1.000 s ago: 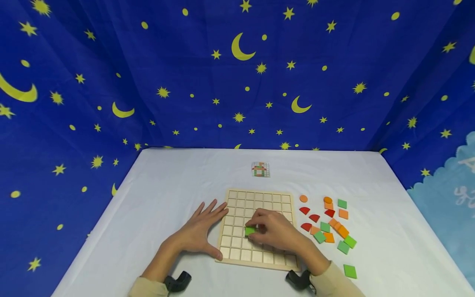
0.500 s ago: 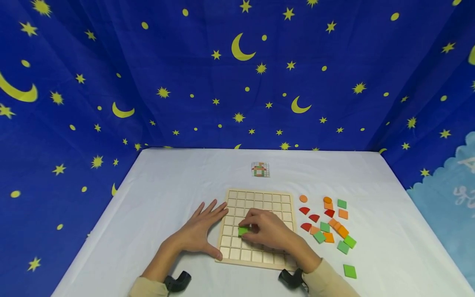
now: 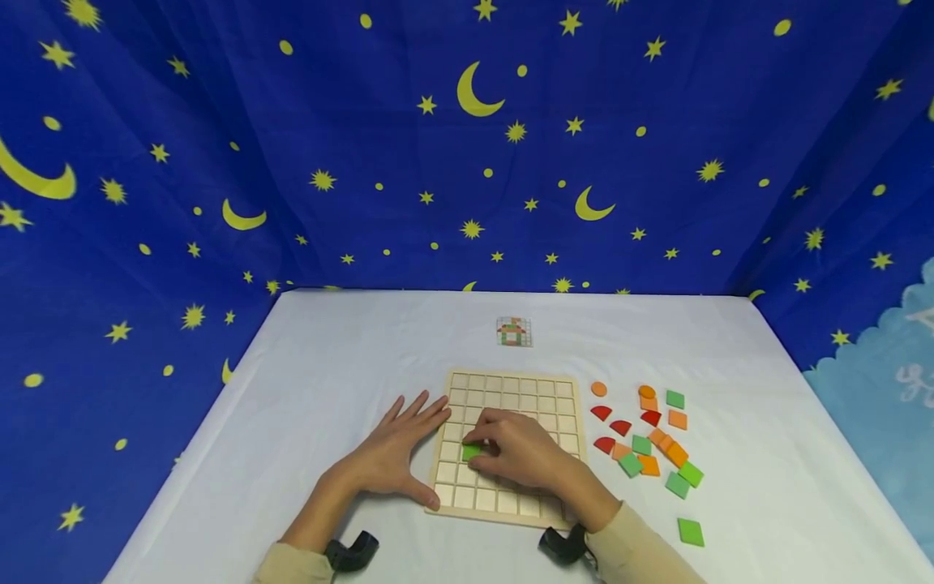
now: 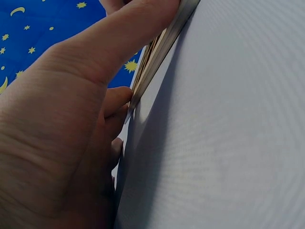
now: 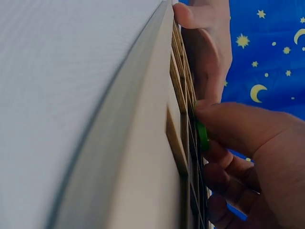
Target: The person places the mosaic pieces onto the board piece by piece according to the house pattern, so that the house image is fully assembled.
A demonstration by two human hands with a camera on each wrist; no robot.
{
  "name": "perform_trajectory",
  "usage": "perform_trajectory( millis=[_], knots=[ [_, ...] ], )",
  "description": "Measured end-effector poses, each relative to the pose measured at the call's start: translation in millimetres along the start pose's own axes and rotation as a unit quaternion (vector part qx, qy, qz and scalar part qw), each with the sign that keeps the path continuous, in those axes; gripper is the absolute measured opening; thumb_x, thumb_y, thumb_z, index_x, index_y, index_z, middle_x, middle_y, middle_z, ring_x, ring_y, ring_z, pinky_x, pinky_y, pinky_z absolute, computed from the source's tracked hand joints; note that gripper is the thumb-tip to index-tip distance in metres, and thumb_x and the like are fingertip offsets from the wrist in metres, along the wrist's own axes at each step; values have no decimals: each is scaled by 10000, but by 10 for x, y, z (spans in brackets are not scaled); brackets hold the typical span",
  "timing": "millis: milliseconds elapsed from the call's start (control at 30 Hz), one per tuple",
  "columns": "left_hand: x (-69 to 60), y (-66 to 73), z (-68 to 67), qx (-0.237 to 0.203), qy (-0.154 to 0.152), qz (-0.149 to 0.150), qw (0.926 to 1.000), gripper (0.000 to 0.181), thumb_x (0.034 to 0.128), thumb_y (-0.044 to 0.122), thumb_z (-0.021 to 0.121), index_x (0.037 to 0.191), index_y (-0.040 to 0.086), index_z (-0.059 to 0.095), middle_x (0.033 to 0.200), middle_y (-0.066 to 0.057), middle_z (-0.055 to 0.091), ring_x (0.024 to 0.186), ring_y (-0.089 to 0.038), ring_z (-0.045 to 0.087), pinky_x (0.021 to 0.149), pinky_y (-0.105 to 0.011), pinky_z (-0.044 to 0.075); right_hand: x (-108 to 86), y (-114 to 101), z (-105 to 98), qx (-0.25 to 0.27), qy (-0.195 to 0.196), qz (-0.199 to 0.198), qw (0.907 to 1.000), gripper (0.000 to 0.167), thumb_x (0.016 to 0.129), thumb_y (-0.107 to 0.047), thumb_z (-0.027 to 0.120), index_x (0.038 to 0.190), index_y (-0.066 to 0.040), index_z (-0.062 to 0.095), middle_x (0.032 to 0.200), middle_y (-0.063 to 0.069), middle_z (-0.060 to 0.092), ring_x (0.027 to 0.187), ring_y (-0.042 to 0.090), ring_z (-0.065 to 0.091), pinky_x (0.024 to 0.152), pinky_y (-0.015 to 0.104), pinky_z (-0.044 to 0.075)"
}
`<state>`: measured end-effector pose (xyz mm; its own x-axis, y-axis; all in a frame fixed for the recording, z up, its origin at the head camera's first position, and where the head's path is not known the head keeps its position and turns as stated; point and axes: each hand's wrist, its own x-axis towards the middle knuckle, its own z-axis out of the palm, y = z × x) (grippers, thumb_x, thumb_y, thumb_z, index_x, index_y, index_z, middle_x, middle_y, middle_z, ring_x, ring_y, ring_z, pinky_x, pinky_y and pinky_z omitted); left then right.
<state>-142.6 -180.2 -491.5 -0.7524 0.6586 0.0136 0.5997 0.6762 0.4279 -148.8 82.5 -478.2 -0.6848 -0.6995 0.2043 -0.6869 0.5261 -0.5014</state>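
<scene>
A wooden grid board [image 3: 503, 513] lies on the white table. My left hand [image 3: 390, 454] has its fingers spread along the board's left edge, with the thumb on the near left corner. In the left wrist view the thumb of that hand [image 4: 62, 90] presses on the board's rim. My right hand [image 3: 521, 450] pinches a green square tile [image 3: 470, 453] over the left part of the grid. The right wrist view has the tile [image 5: 203, 136] on edge between thumb and fingers, close to the grid cells. Whether it touches the grid, I cannot tell.
Right of the board lie loose pieces: an orange disc [image 3: 598, 389], red quarter-circles such as a red piece [image 3: 620, 427], and several green and orange squares. A green square [image 3: 690, 532] lies apart, nearer. A small pattern card [image 3: 514, 332] lies beyond the board.
My right hand has moved left across the board with the green tile, by about one cell. My left hand has stayed in place.
</scene>
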Motion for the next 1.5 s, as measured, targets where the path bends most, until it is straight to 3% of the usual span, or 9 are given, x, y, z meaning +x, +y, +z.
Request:
perform_trajectory(
  millis=[367,767,1300,1500],
  knots=[
    [2,7,-8,23,17,16,10000,1281,535,829,677,1534,148,254,1606,23,105,1455,-283,38,1142,-535,-12,23,15,54,-23,65,-18,10000,239,840,-355,749,1048,-238,754,906,-153,572,698,-18,486,614,168,430],
    [-34,-5,6,22,54,-34,10000,1291,529,834,674,1538,155,241,1606,21,102,1455,-281,33,1143,-530,-12,-60,-11,-26,-83,-51,40,9999,295,844,-387,735,1086,-218,731,901,-134,567,668,-14,457,599,175,420],
    [-13,-8,9,222,142,21,9996,1302,512,844,675,1531,146,265,1601,22,135,1453,-284,60,1149,-514,9,-460,74,-267,-226,68,166,9996,235,845,-336,745,1052,-227,729,925,-139,587,707,20,511,615,197,457],
    [-7,-3,10,236,99,17,9997,1302,517,847,669,1534,147,256,1603,28,122,1456,-273,53,1150,-506,1,-653,149,-373,-297,109,495,9983,264,831,-326,761,1075,-233,720,924,-148,577,735,16,519,605,190,455]
  ],
)
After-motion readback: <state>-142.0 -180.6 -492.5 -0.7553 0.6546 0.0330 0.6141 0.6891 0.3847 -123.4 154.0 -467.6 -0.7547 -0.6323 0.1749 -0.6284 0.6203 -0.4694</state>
